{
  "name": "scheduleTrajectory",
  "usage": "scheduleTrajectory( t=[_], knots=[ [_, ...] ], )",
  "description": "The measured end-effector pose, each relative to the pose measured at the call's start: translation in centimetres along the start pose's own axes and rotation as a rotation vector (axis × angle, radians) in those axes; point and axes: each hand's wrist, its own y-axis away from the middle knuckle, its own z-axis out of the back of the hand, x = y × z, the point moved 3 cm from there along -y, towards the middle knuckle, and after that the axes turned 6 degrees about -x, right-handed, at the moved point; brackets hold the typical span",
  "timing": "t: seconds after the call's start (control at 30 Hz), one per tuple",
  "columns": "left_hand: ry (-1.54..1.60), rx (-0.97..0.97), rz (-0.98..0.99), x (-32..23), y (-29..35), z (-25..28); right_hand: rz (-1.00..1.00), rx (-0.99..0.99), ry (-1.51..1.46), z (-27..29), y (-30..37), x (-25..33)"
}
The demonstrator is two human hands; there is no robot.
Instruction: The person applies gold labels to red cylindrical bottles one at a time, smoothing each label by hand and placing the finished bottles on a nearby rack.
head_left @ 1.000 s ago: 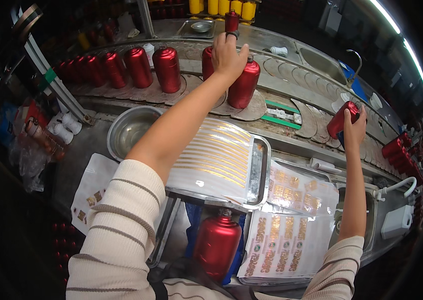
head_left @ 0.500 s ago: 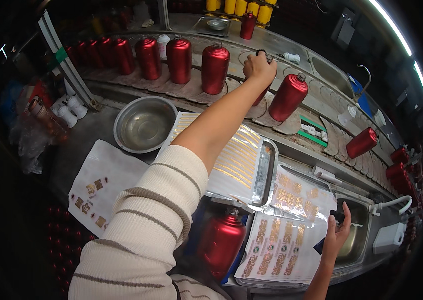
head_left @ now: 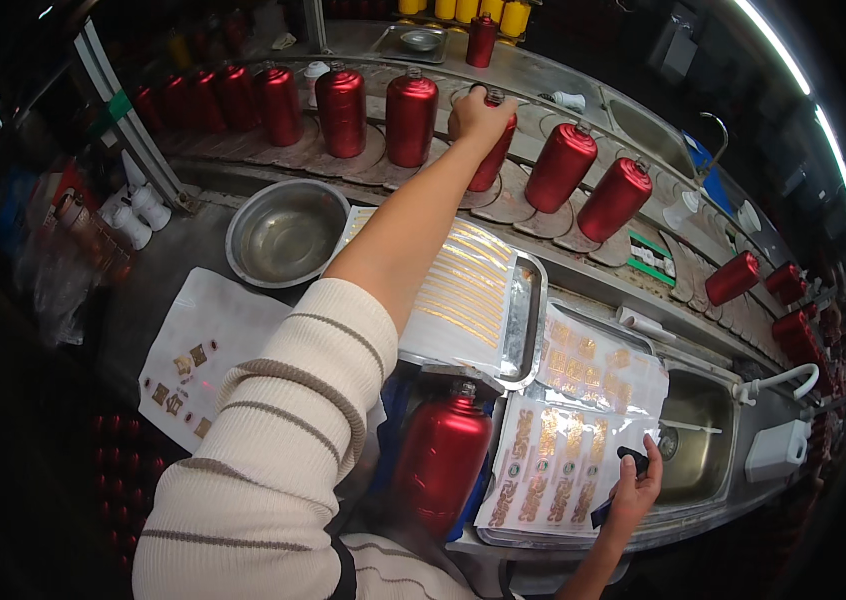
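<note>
Left hand [head_left: 481,118]: reached out far over the bench, fingers closed around the neck of a red bottle [head_left: 494,155]. That bottle stood in the row on the conveyor [head_left: 358,172], its upper part mostly covered by the hand. Whether its base bore on the plates or was slightly lifted could not be told.

Right hand [head_left: 631,492]: near, at the right edge of the front printed sheet [head_left: 553,475], just beside the sink [head_left: 693,450]. Fingers curled around a small dark tool [head_left: 632,459]; palm partly turned up, exact kind of tool unclear.

Row: to the left of the held bottle, a line of similar red bottles [head_left: 410,120] ran off to the far left, upright. To its right stood two more [head_left: 588,185], with further ones at the far right.

Near, in front of the body: a large red bottle [head_left: 446,455], upright, touched by neither hand. Beyond it, a metal tray [head_left: 521,325] carried a sheet with gold stripes [head_left: 458,310]. A metal bowl [head_left: 288,235] sat left of the tray; a loose sheet with small gold pieces [head_left: 213,350] lay nearer.
</note>
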Motion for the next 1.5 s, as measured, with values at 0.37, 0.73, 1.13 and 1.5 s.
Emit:
scheduleTrajectory(
  t=[0.37,0.73,1.13,1.5],
  knots=[
    [0.0,0.098,-0.104,-2.7,3.6,-5.7,-0.041,0.082,-0.017,-1.6,3.3,1.5],
    [0.032,0.441,-0.139,-6.9,9.1,-10.3,-0.079,0.129,-0.092,-3.7,5.4,4.2],
    [0.43,0.409,-0.31,-10.6,12.1,3.3,-0.139,0.253,-0.098,-5.2,6.5,2.7],
    [0.854,0.236,0.05,-6.8,17.6,31.2,-0.161,1.045,-0.179,-14.7,10.8,8.1]
  ],
)
